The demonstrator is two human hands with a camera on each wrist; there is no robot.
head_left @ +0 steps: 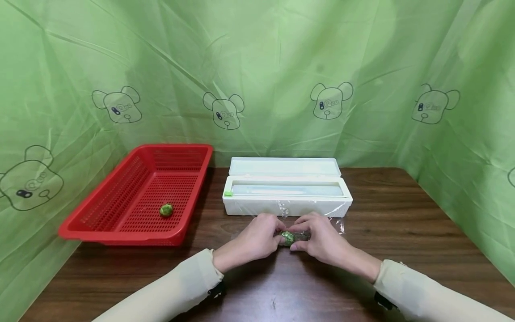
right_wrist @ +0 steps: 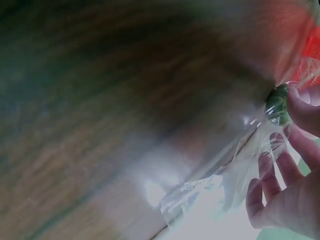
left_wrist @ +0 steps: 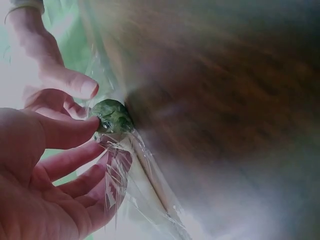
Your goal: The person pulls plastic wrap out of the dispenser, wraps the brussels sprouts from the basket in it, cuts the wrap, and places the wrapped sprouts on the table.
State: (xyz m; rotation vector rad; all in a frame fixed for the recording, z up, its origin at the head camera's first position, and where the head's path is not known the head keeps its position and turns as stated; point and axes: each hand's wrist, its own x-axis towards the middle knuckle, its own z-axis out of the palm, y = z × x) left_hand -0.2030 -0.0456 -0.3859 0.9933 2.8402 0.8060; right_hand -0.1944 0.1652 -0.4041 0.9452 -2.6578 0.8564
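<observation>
A small green ball, like a Brussels sprout (head_left: 287,238), lies low at the table inside clear plastic wrap (left_wrist: 145,200). My left hand (head_left: 259,237) pinches it from the left, the thumb at its side and the other fingers curved among the creased film. From the right my right hand (head_left: 322,239) takes the wrap between thumb and forefinger, close against the sprout (right_wrist: 278,104). Behind both hands stands a white wrap dispenser box (head_left: 287,207) with its lid raised, and the film stretches from its front edge toward the sprout.
At the left sits a red perforated basket (head_left: 132,235) holding one more green sprout (head_left: 166,210). The dark wooden table (head_left: 402,214) spreads out to the right. Green printed cloth (head_left: 273,53) hangs at the back and both sides.
</observation>
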